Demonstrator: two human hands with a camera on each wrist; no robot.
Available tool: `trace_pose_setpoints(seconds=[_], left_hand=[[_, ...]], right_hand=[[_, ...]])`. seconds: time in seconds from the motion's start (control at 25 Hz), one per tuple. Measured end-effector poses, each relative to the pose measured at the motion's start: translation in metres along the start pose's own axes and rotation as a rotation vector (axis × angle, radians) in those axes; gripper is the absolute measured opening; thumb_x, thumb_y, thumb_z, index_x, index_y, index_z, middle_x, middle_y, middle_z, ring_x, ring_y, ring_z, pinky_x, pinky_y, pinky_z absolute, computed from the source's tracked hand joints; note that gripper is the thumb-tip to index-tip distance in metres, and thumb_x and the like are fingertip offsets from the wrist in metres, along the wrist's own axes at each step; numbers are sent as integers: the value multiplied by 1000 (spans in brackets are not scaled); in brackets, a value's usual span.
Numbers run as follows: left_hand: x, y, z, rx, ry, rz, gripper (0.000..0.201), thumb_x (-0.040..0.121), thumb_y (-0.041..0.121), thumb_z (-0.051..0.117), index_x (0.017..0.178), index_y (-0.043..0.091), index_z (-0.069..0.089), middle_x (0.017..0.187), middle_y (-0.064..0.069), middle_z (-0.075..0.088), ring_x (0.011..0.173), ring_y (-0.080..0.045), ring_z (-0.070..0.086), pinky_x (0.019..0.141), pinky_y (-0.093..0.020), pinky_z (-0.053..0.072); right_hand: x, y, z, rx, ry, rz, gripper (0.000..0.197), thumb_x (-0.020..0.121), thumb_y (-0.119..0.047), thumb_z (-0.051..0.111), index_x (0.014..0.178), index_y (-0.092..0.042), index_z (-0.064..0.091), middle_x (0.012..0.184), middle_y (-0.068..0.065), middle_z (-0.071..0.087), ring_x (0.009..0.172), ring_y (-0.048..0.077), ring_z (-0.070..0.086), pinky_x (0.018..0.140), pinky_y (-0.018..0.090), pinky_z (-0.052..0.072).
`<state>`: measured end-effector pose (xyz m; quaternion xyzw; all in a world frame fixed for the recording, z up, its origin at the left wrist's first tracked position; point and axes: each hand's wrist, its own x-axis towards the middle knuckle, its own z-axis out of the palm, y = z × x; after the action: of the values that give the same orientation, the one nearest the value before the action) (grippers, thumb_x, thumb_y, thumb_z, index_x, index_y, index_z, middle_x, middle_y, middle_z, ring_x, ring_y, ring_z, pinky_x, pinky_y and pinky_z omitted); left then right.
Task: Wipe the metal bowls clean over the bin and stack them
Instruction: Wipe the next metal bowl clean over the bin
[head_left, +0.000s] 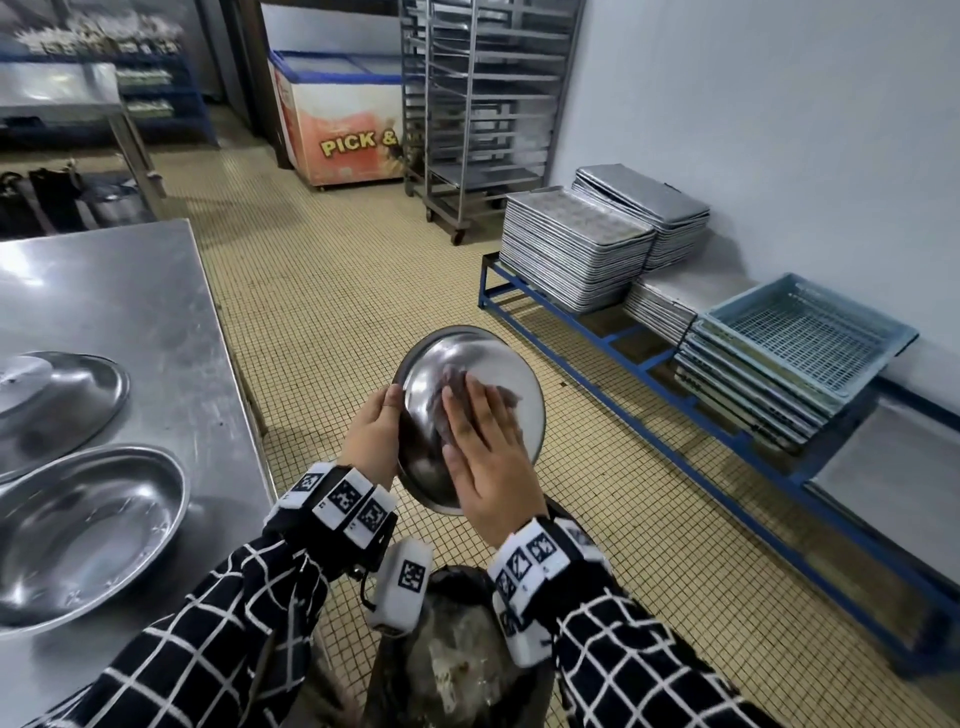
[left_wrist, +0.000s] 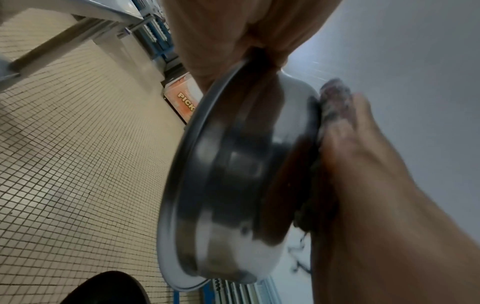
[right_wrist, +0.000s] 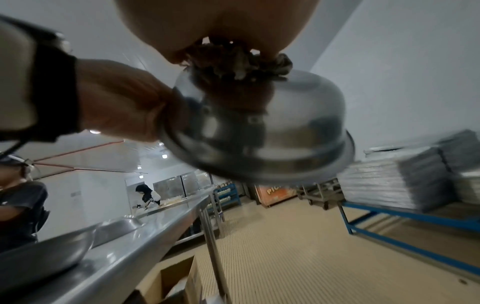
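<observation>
My left hand (head_left: 371, 431) grips the left rim of a metal bowl (head_left: 514, 374), which is tilted on edge with its outer underside towards me. My right hand (head_left: 488, 441) lies flat on that underside and presses a dark, crumpled rag (head_left: 457, 379) against it. The bowl hangs above a black-lined bin (head_left: 457, 649) on the floor below my wrists. The left wrist view shows the bowl (left_wrist: 233, 174) side-on, with the rag (left_wrist: 335, 96) under the right hand (left_wrist: 363, 185). In the right wrist view the rag (right_wrist: 233, 61) sits on the bowl's base (right_wrist: 259, 127).
On the steel table (head_left: 130, 291) to my left lie an upright metal bowl (head_left: 88, 530) and an upturned one (head_left: 57, 395). Stacked baking trays (head_left: 576, 249) and blue crates (head_left: 800, 332) sit on a low blue rack at right. A trolley rack (head_left: 483, 104) and a freezer (head_left: 337, 119) stand beyond.
</observation>
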<state>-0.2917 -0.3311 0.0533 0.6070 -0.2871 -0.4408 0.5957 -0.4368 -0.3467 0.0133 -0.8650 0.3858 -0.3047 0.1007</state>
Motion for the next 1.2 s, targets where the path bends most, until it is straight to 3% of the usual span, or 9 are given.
trace_pose_setpoints(seconds=[0.28,0.44,0.64,0.76,0.88,0.96,1.04,1.12,1.2], left_hand=[[3,16,-7,-49,87,35,26,99,40,40,88,28,60,90,-1,65,89,-24,62,86,-35,51],[1,14,-5,-80,112,37,26,98,40,40,89,28,62,94,-5,66,98,-29,63,92,-44,50],[-6,14,1,-137,43,54,26,98,35,44,84,25,64,79,0,68,79,-23,65,75,-37,55],[-3,16,-6,-166,66,26,24,97,36,47,84,27,65,74,5,67,70,-17,63,69,-33,53],[4,20,-15,-196,131,-3,24,97,38,47,88,27,66,87,1,68,85,-21,64,85,-38,54],[9,17,-19,-166,205,-13,26,95,42,48,85,29,67,94,1,70,97,-23,65,95,-44,50],[12,13,-22,-164,246,-14,26,95,42,48,84,29,66,95,2,70,98,-22,64,97,-45,49],[7,12,-22,-148,229,-9,26,97,41,45,83,28,65,89,0,68,92,-23,64,93,-48,51],[0,10,-22,-69,185,21,28,97,43,44,83,30,64,85,-2,68,87,-27,66,85,-45,54]], right_hand=[[16,41,-25,149,164,243,53,99,-39,31,146,-44,6,155,-22,-8,145,17,0,100,55,42],[-25,3,-4,85,68,62,51,101,-39,25,149,-40,6,158,-12,-4,146,17,-10,114,56,17],[25,-5,-15,24,157,3,50,100,-40,24,149,-28,18,159,-5,8,146,18,-3,119,45,5],[35,23,-32,92,205,136,50,100,-34,31,148,-31,17,157,-10,9,139,8,17,110,21,30],[6,34,-26,232,191,358,52,100,-29,35,149,-27,18,155,-7,22,117,8,47,66,-10,30],[-15,28,-10,234,167,373,52,100,-34,34,149,-29,16,155,-9,20,115,15,53,70,-8,33],[-24,11,6,228,109,257,51,99,-44,27,148,-37,14,157,-14,8,130,18,44,95,14,45],[-20,-10,18,188,54,79,51,99,-46,20,148,-36,14,158,-14,3,146,16,10,115,40,22],[-3,-24,16,143,47,-1,50,100,-43,21,149,-34,12,159,-11,2,146,11,-6,117,38,1]])
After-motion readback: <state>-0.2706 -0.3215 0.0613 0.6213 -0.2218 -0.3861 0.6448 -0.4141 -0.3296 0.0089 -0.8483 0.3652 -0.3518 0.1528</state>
